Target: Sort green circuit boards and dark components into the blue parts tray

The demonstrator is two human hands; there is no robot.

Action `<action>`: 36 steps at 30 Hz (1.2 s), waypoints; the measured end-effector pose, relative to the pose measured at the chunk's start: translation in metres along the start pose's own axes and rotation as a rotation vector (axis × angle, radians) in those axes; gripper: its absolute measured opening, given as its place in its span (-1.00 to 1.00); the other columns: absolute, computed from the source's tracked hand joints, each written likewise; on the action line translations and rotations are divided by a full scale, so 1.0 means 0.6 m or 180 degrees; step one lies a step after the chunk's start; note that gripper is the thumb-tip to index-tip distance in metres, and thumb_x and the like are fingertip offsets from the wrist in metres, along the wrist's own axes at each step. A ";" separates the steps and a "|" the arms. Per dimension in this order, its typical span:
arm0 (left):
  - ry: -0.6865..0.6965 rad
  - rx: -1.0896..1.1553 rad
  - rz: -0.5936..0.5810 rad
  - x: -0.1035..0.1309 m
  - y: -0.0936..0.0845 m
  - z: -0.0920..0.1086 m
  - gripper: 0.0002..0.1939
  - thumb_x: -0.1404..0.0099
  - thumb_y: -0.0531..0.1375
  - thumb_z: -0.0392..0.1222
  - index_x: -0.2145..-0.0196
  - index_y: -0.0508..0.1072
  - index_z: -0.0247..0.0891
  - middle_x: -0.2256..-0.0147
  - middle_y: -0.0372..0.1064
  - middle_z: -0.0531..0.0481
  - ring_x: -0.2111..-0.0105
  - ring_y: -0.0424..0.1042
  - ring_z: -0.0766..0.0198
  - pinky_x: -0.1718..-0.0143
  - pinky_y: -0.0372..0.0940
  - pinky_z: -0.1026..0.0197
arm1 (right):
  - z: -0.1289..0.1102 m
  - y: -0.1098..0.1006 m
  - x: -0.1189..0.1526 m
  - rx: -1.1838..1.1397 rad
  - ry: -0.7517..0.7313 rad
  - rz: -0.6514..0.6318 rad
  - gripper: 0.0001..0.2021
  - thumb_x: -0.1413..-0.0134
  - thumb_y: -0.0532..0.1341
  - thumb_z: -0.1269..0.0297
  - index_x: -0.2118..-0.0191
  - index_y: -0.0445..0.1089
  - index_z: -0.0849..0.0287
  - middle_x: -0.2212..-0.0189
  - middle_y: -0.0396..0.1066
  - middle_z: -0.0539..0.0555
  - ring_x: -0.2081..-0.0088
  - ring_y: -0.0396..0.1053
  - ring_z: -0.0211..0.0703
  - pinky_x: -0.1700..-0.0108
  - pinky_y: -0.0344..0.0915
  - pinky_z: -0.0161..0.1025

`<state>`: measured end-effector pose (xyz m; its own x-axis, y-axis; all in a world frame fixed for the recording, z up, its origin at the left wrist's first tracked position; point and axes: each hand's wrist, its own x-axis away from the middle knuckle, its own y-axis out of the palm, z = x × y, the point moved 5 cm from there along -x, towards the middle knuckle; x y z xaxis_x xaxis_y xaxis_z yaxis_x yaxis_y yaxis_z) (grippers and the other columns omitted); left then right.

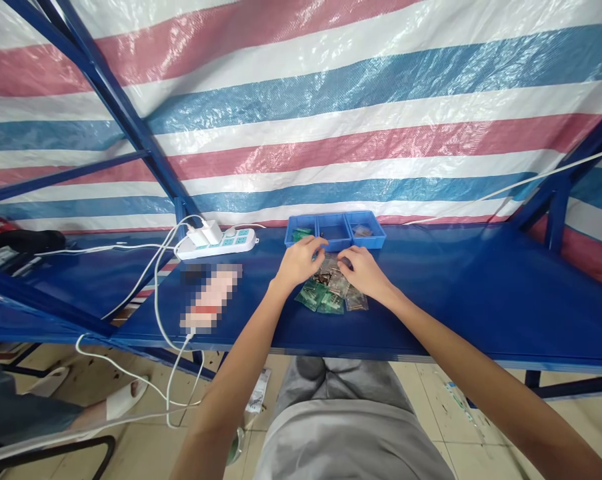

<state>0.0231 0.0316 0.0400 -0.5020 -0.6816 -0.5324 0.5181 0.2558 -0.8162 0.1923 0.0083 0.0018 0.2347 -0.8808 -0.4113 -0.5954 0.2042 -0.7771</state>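
My left hand (302,261) is above the near edge of a blue three-compartment tray (379,244), its fingers curled and the thumb near the forefinger. My right hand (365,272) is just to the right, fingers bent together by a clear plastic bag (331,262). Whatever is pinched in either hand is too small to make out. Below and between the hands lies a pile of small bags: green ones (331,303) and a clear one with brownish pieces (356,299). Green bags (301,234) lie in the tray's left compartment, and a clear bag (363,231) in the right one.
On the blue table (461,287), a white power strip (218,245) with plugged-in chargers stands left of the tray. A blurred-out phone-like object (213,297) with a white cable (157,293) lies nearer. Blue frame posts (131,113) and a striped sheet are behind. Another person's feet (125,398) show lower left.
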 end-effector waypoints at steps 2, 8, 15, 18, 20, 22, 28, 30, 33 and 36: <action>0.0044 -0.0019 -0.0260 0.006 0.014 -0.001 -0.75 -0.43 0.08 -0.19 0.05 0.52 -0.17 0.18 0.48 -0.05 0.16 0.47 0.18 0.19 0.35 0.21 | 0.005 0.006 0.001 0.0085 0.0050 -0.0071 -0.80 -0.27 0.14 0.32 0.10 0.49 0.16 0.23 0.47 0.18 0.14 0.33 0.08 0.07 0.27 -0.04; -0.0014 0.0096 -0.0495 0.010 0.035 -0.019 -0.74 -0.42 0.11 -0.08 0.14 0.58 -0.17 0.25 0.51 -0.07 0.17 0.47 0.11 0.21 0.36 0.15 | 0.016 0.010 0.000 -0.0061 0.0067 0.0046 -0.79 -0.25 0.18 0.28 0.05 0.48 0.11 0.18 0.52 0.19 0.13 0.38 0.12 0.10 0.30 -0.03; -0.0059 0.0197 -0.0491 0.008 0.035 -0.019 -0.78 -0.36 0.15 -0.16 0.13 0.58 -0.15 0.24 0.51 -0.05 0.17 0.48 0.12 0.12 0.37 0.14 | 0.013 0.002 -0.005 -0.0278 -0.0016 0.0120 -0.81 -0.17 0.20 0.38 0.11 0.48 0.12 0.26 0.54 0.12 0.17 0.42 0.05 0.09 0.31 -0.06; -0.0061 0.0208 -0.0493 0.008 0.033 -0.017 -0.77 -0.35 0.15 -0.19 0.10 0.57 -0.14 0.23 0.51 -0.03 0.15 0.47 0.12 0.10 0.37 0.14 | 0.012 -0.002 -0.006 -0.0414 -0.0020 0.0185 -0.78 -0.17 0.17 0.41 0.10 0.47 0.13 0.27 0.54 0.10 0.18 0.43 0.03 0.10 0.31 -0.08; -0.0057 0.0210 -0.0482 0.008 0.031 -0.016 -0.76 -0.34 0.15 -0.21 0.08 0.56 -0.15 0.22 0.51 -0.04 0.13 0.47 0.12 0.08 0.37 0.14 | 0.012 -0.005 -0.006 -0.0563 0.0015 0.0264 -0.77 -0.17 0.14 0.42 0.10 0.46 0.13 0.29 0.54 0.09 0.20 0.45 0.00 0.11 0.32 -0.10; -0.0043 0.0216 -0.0458 0.008 0.029 -0.013 -0.76 -0.34 0.16 -0.22 0.08 0.55 -0.17 0.20 0.50 -0.04 0.12 0.47 0.13 0.08 0.37 0.14 | 0.012 -0.010 -0.005 -0.0759 0.0069 0.0359 -0.77 -0.16 0.13 0.41 0.11 0.46 0.12 0.32 0.54 0.06 0.24 0.46 -0.04 0.13 0.33 -0.12; 0.0005 0.0278 -0.0351 0.005 0.025 -0.006 -0.78 -0.33 0.17 -0.25 0.08 0.52 -0.18 0.20 0.47 -0.03 0.15 0.48 0.16 0.11 0.38 0.16 | 0.010 -0.026 -0.004 -0.1348 0.0326 0.0627 -0.82 -0.13 0.15 0.30 0.16 0.44 0.10 0.39 0.49 0.03 0.35 0.47 -0.08 0.22 0.38 -0.14; 0.0021 0.0280 -0.0232 0.004 0.022 -0.001 -0.73 -0.33 0.18 -0.28 0.02 0.48 -0.17 0.20 0.45 -0.03 0.19 0.48 0.19 0.14 0.38 0.19 | 0.015 -0.026 -0.004 -0.1595 0.0425 0.0663 -0.83 -0.13 0.15 0.26 0.17 0.42 0.09 0.39 0.48 0.03 0.40 0.48 -0.08 0.26 0.39 -0.13; 0.0090 0.0160 -0.0023 0.005 0.015 0.010 -0.65 -0.34 0.18 -0.28 -0.08 0.41 -0.13 0.13 0.41 -0.03 0.22 0.46 0.23 0.16 0.39 0.21 | 0.026 -0.020 -0.005 -0.1952 0.0558 0.0712 -0.83 -0.13 0.16 0.20 0.18 0.41 0.08 0.38 0.45 0.02 0.44 0.49 -0.09 0.31 0.42 -0.12; 0.0276 -0.0043 0.0101 0.009 0.010 0.026 -0.69 -0.39 0.16 -0.23 -0.07 0.41 -0.10 0.09 0.38 -0.04 0.14 0.46 0.23 0.17 0.38 0.24 | 0.037 -0.010 -0.007 -0.2324 0.0691 0.0748 -0.80 -0.10 0.20 0.14 0.19 0.41 0.08 0.36 0.44 0.03 0.43 0.50 -0.09 0.31 0.46 -0.11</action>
<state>0.0340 0.0186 0.0357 -0.5439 -0.6113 -0.5749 0.5255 0.2859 -0.8013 0.2122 0.0201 -0.0026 -0.0698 -0.9283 -0.3653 -0.9813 0.1297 -0.1421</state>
